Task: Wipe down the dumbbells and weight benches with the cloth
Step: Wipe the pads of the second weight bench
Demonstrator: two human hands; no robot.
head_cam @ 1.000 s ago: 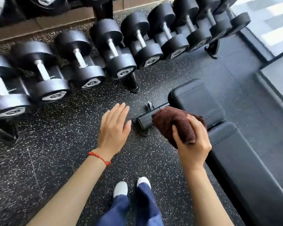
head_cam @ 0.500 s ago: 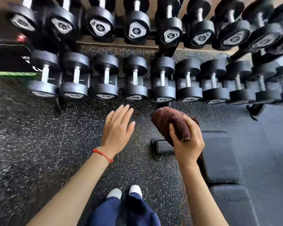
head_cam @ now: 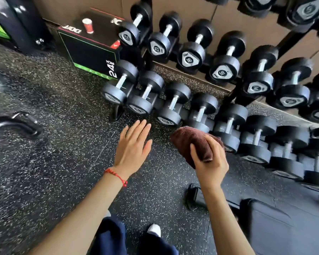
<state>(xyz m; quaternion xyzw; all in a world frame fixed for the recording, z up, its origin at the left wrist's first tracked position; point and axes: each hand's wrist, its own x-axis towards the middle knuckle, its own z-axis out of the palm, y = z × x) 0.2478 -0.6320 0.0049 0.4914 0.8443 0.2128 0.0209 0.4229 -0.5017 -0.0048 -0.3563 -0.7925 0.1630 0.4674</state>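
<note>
Both hands [head_cam: 170, 155] now nearer lower dumbbells [head_cam: 175, 103].

The light is soft and bright, like daylight, and it falls evenly on the speckled floor [head_cam: 53, 162]. No strong shadows show under the arms. The shiny metal bars of the dumbbells [head_cam: 175, 102] catch little white glints. The picture is bent like a fish-eye, so the rows of weights curve and lean toward the edges. The right side is smeared and blurry, mostly the lower dumbbells there. The far left edge is fuzzy too. The left hand [head_cam: 133, 146], the right hand [head_cam: 210, 161] and the brown cloth [head_cam: 190, 142] in the middle look fairly sharp. The dark bench pad [head_cam: 276, 227] at the bottom right looks dull and soft.
</note>
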